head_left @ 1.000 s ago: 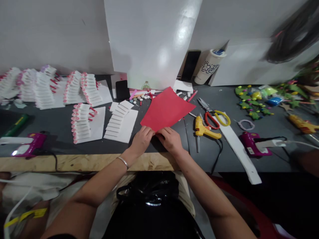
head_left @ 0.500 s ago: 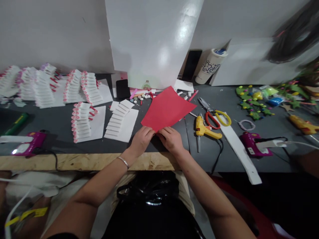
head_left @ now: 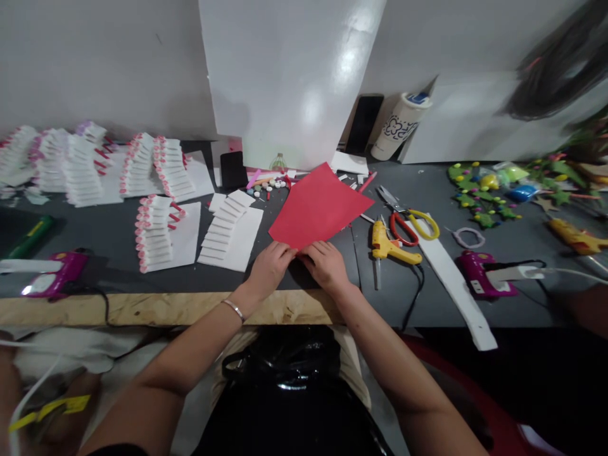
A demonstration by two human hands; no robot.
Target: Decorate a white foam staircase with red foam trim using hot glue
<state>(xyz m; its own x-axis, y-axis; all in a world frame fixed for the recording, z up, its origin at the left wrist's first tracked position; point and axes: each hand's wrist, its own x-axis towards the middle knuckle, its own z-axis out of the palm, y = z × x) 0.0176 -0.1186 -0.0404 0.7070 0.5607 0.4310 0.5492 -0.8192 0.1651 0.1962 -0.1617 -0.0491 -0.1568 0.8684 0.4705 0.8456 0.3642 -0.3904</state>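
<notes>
A red sheet lies at a slant in the middle of the dark table, one corner pointing away. My left hand pinches its near edge, the fingertips pressed together. Right beside it, my right hand grips the same near edge with bent fingers. The two sets of fingertips almost meet at the sheet's near corner. Small beads and white scraps lie behind the sheet. Left of it sits a white card with overlapping white strips.
Yellow glue gun, scissors and a long white strip lie to the right. A cup and phone stand behind. Cards with pink-tipped rolls and a purple power socket are on the left.
</notes>
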